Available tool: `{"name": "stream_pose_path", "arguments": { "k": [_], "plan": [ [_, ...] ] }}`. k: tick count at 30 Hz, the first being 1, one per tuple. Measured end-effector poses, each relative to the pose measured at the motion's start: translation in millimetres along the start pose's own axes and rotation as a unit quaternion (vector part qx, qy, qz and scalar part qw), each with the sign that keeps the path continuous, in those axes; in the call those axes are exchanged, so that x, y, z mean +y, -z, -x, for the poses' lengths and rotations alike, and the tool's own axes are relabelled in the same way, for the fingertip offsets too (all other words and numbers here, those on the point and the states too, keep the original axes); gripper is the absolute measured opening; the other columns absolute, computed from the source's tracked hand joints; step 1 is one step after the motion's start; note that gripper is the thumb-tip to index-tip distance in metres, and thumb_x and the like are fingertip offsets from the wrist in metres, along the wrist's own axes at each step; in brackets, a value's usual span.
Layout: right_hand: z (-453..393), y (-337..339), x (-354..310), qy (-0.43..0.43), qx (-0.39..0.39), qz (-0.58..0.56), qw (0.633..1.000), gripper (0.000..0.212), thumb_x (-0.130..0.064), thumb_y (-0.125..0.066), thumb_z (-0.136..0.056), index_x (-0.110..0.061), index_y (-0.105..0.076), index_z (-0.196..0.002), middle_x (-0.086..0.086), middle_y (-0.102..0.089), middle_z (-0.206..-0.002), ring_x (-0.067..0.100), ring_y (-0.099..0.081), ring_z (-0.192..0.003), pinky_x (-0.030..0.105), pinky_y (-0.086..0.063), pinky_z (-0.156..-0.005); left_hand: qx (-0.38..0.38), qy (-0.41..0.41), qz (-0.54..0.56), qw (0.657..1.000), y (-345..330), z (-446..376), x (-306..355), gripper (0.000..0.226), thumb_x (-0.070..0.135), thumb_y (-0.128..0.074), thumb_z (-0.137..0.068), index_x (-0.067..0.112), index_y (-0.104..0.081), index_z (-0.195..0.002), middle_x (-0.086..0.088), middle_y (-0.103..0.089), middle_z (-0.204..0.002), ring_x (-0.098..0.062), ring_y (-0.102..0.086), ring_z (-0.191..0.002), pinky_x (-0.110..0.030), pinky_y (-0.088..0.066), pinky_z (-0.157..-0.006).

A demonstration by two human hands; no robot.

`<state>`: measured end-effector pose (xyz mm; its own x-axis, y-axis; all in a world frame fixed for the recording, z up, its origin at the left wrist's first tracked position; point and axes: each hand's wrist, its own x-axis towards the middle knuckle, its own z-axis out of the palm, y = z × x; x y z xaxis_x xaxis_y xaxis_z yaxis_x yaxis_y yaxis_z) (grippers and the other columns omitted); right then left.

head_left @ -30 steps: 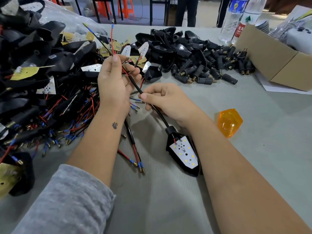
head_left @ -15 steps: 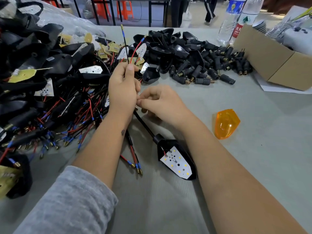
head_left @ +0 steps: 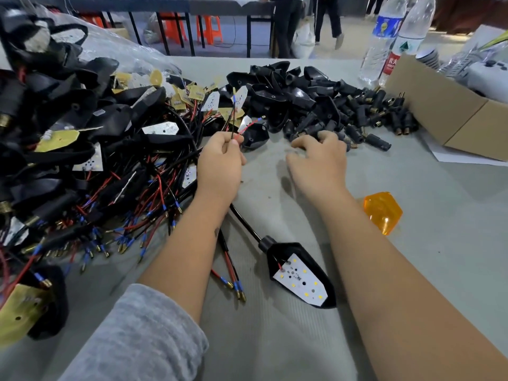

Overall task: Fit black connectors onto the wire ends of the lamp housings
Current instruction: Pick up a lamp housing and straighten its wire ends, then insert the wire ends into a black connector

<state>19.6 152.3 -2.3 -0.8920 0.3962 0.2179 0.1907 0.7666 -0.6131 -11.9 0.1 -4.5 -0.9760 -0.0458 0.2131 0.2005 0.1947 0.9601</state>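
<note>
Head view: my left hand pinched thin red and black wires. My right hand, fingers curled, touched ribbed black connectors on grey matte table.

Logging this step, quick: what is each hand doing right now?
Left hand: pinching the lamp housing's wires.
Right hand: at the connector pile; grip cannot be told.
</note>
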Motion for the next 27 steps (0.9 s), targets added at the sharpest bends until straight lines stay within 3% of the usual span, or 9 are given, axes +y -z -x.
{"name": "stream_pose_path", "arguments": {
  "k": [3,6,12,18,22,27],
  "plan": [
    [-6.9,0.7,6.3,-0.023,-0.071,0.058,0.996,0.048,-0.033,-0.047,-0.092,-0.026,-0.048,-0.140,0.013,-0.013,-0.160,0.031,-0.008,-0.146,0.043,-0.013,-0.118,-0.017,-0.005,0.006,1.000,-0.6,2.5,2.2,0.021,0.011,-0.039,-0.101,0.023,-0.055,-0.096,0.005,-0.059,-0.066,0.002,-0.039,-0.039,-0.014,-0.035,-0.040],
    [-9.5,-4.1,6.0,-0.020,-0.084,0.098,0.991,0.052,-0.041,-0.044,-0.095,-0.029,-0.040,-0.146,0.014,-0.005,-0.163,0.032,-0.003,-0.149,0.044,-0.008,-0.119,-0.022,-0.020,0.004,1.000,1.5,3.8,1.6,0.016,0.013,-0.042,-0.101,0.023,-0.055,-0.103,0.007,-0.065,-0.067,0.001,-0.039,-0.039,-0.014,-0.037,-0.042],
    [-8.1,-3.4,9.2,0.018,-0.051,0.096,0.994,0.045,-0.036,-0.046,-0.095,-0.019,-0.052,-0.136,0.009,-0.035,-0.148,0.030,-0.030,-0.135,0.042,-0.027,-0.111,-0.022,-0.009,0.022,0.999,-1.1,2.3,-1.2,0.022,0.004,-0.044,-0.096,0.023,-0.051,-0.087,0.004,-0.068,-0.069,-0.003,-0.045,-0.047,-0.025,-0.044,-0.052],
    [-7.4,-4.6,9.1,0.020,-0.060,0.117,0.991,0.041,-0.040,-0.044,-0.096,-0.021,-0.056,-0.131,0.009,-0.040,-0.144,0.031,-0.031,-0.132,0.040,-0.025,-0.109,-0.007,0.013,0.023,1.000,0.8,1.2,-3.6,0.029,-0.001,-0.046,-0.093,0.022,-0.058,-0.078,0.001,-0.058,-0.071,-0.004,-0.050,-0.050,-0.025,-0.046,-0.053],
    [-6.6,-3.6,10.9,0.026,-0.023,0.057,0.998,0.038,-0.033,-0.054,-0.093,-0.022,-0.060,-0.129,0.007,-0.050,-0.136,0.030,-0.038,-0.126,0.036,-0.031,-0.101,-0.019,-0.009,0.026,0.999,1.5,2.9,-1.7,0.028,-0.003,-0.048,-0.092,0.022,-0.059,-0.088,-0.003,-0.067,-0.091,-0.008,-0.053,-0.064,-0.017,-0.046,-0.052],
    [-3.1,-2.9,10.1,0.047,0.005,0.014,0.999,0.032,-0.020,-0.064,-0.087,-0.025,-0.065,-0.119,0.005,-0.058,-0.121,0.028,-0.050,-0.113,0.035,-0.042,-0.095,-0.017,0.000,0.033,0.999,0.8,3.4,-1.4,0.020,0.001,-0.051,-0.093,0.017,-0.058,-0.103,0.004,-0.069,-0.089,0.005,-0.062,-0.074,-0.008,-0.047,-0.066]
  ]
}}
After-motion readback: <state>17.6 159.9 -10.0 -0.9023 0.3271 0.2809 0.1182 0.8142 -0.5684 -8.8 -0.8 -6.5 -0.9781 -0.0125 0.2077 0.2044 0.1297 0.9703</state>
